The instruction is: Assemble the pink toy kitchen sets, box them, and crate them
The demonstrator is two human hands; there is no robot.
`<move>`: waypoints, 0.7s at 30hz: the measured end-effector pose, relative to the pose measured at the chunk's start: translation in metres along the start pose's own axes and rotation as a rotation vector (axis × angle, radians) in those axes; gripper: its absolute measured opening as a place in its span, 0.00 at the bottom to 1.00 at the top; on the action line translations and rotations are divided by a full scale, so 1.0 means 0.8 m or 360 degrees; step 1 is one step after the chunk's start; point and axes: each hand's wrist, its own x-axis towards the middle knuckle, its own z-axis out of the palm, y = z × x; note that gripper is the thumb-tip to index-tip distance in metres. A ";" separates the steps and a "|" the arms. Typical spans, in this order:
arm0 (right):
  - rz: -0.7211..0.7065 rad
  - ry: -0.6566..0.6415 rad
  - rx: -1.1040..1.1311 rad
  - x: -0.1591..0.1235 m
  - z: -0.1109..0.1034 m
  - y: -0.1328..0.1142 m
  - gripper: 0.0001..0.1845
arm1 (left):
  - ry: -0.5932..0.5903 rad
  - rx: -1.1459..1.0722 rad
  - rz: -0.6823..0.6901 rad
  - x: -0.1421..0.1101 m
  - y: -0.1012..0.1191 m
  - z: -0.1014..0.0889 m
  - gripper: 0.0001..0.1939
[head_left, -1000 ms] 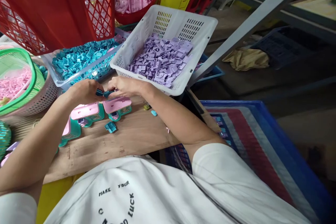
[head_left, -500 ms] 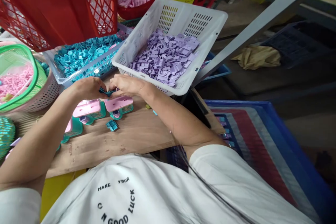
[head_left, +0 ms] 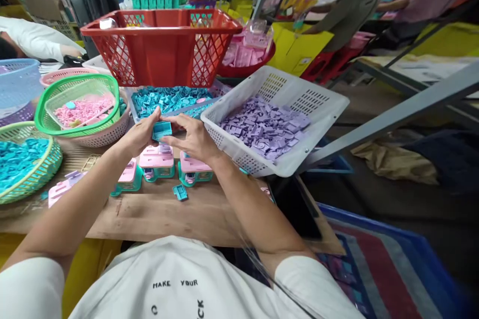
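- I see the left hand (head_left: 144,134) gripping a blue tray-shaped piece (head_left: 162,131) by its left side, the fingers reaching up past it.
- My right hand (head_left: 194,137) grasps the same piece from its right side, thumb against the lower edge; some of those fingers are hidden from me.
- The piece is held above the table (head_left: 157,214), its hollow side turned toward me, between the two hands.
- Right below the hands I have the middle toy house (head_left: 156,162) and the right-hand toy house (head_left: 196,168), both pink-topped with teal bodies; the left-hand toy house (head_left: 128,177) sits partly behind the left forearm.
- In front of them, nearer to me, a small teal part (head_left: 180,192) lies loose on the wood.
- Just beyond the hands I make out a clear tray (head_left: 194,108) full of blue parts, with a red basket (head_left: 160,52) above it.
- To the right, a white basket (head_left: 290,90) stands tilted, holding a heap of lilac parts.
- To the left I see a green basket (head_left: 114,92) with pink parts and, nearer me, a pale green basket (head_left: 56,162) of blue ones.
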 end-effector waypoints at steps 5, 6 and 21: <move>0.0278 0.0021 0.0254 0.011 0.025 0.012 0.25 | -0.0111 -0.0136 0.0006 -0.011 -0.018 -0.049 0.32; 0.0288 -0.0001 0.0241 0.014 0.030 0.014 0.24 | -0.0112 -0.0076 0.0028 -0.013 -0.021 -0.058 0.30; 0.0017 -0.0476 -0.0343 0.046 0.052 -0.001 0.12 | -0.0314 0.0587 -0.0212 -0.013 -0.031 -0.116 0.31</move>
